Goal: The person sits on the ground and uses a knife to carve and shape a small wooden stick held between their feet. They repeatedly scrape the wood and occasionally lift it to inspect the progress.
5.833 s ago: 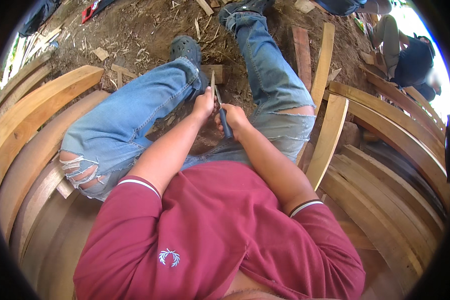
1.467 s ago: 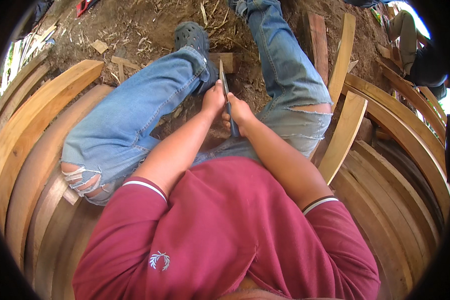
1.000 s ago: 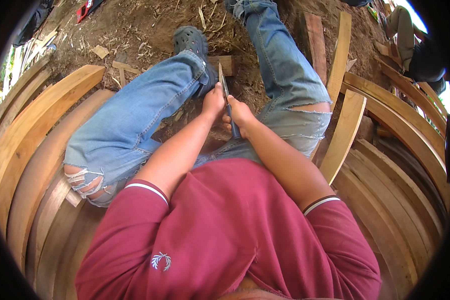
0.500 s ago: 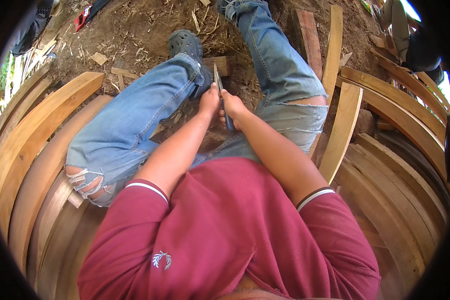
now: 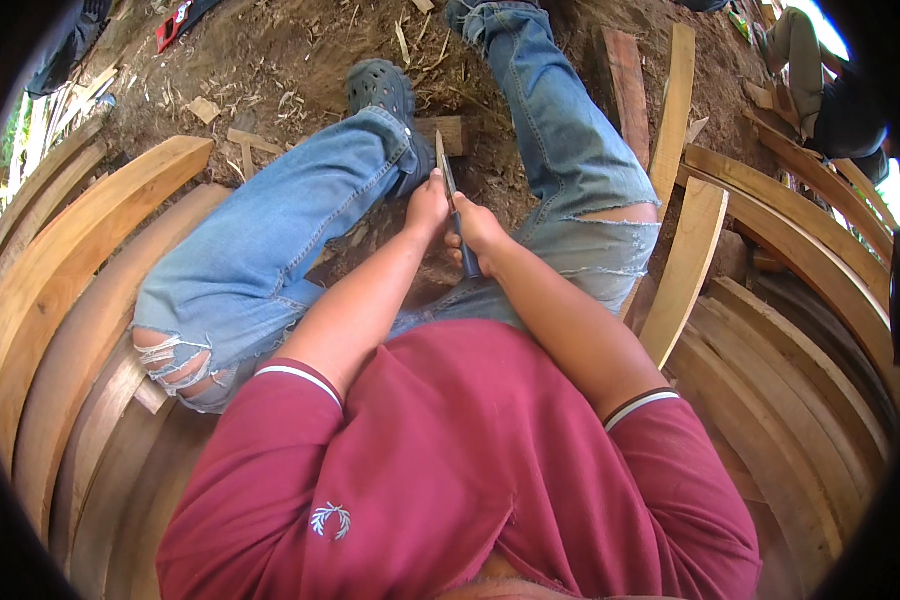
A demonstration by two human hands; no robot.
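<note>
Both hands meet between my knees, low over the dirt ground. My right hand [image 5: 479, 228] is wrapped round the dark blue handle of a narrow tool [image 5: 469, 262], whose slim grey blade points away from me. Its exact kind cannot be made out. Just left of it, my left hand [image 5: 429, 205] is closed on a thin tan strip [image 5: 439, 146], seemingly wood, whose pointed end sticks out past the fingers. The blade lies alongside this strip, close to or touching it. My fingers hide most of the strip.
A short wooden block [image 5: 444, 135] lies beyond my hands, beside my dark clog [image 5: 381, 90]. Curved planks [image 5: 120, 190] lie at left, more boards [image 5: 685, 270] at right. A red-handled tool [image 5: 173, 27] rests far left. Another person's leg [image 5: 796, 65] shows far right.
My right hand and the blue-handled tool have drawn back slightly toward me along the strip. My left hand has stayed nearly in place. The whole view has shifted a little.
</note>
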